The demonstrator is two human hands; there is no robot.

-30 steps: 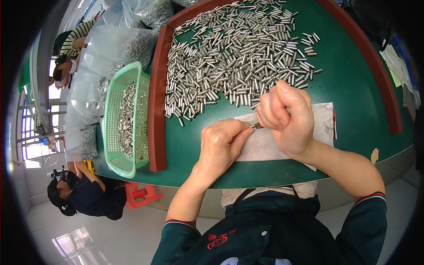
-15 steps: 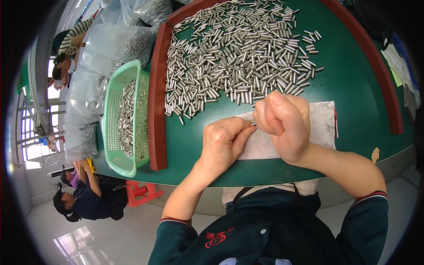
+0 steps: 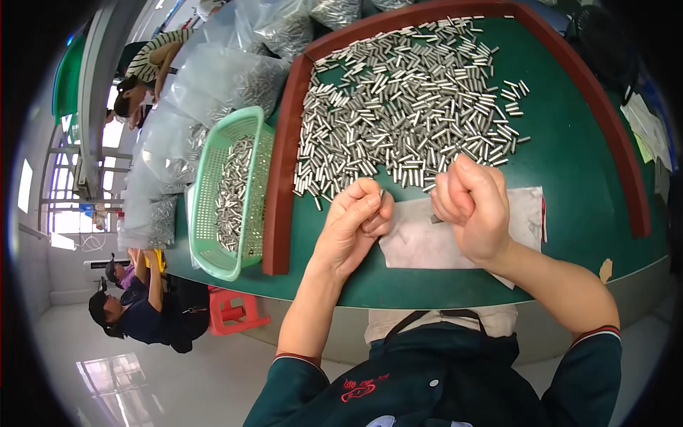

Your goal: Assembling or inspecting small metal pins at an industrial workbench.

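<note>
**One pin [image 3: 382, 193] in the left hand [image 3: 352, 228], a fist at right**

A worker at a green table [image 3: 576, 171] pinches a small metal pin between the thumb and fingers of the left hand, its bright end showing past the fingertips on the side toward the right hand [image 3: 478, 210]. The pin's long axis seems to run away from the body, though the fingers hide too much to be sure. The right hand is clenched around a grey piece [image 3: 436, 220] that pokes out low on its left side; the rest cannot be told. The two hands stand apart, with a white cloth [image 3: 528, 213] beneath the right one and reaching into the gap.

A pile of loose pins [image 3: 420, 92] spreads just ahead of both. To the left, a red rail [image 3: 277, 235] stands between the left hand and a green basket [image 3: 201, 245] holding more pins, so the left hand is nearer to both. Room lies right of the pile, up to the curved right rail [image 3: 601, 107]; the table's near edge crosses below the wrists.
</note>
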